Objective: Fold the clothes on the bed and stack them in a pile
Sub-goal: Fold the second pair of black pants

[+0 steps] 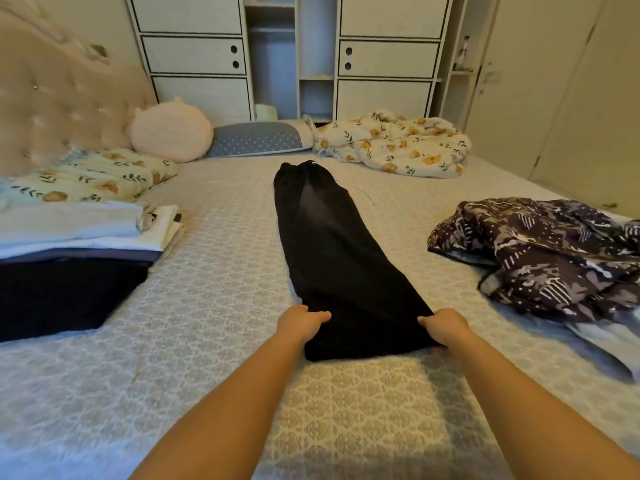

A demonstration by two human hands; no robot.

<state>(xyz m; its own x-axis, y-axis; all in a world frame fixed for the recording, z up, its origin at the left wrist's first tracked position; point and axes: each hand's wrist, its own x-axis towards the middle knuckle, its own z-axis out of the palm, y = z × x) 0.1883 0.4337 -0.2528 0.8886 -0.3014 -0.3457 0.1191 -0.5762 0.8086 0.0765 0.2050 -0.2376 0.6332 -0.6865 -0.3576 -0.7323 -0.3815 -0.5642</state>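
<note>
Trousers: black trousers [332, 251], soft, limp, light; take the near corners.
Hands: left hand [302, 323] and right hand [445, 329], fingers pinching that hem.

Tufted headboard [52, 98] far left, round pink cushion [171, 131], blue dotted pillow [256, 138], white cabinets [388, 57] behind

Dim warm light, soft wide-angle blur
</note>
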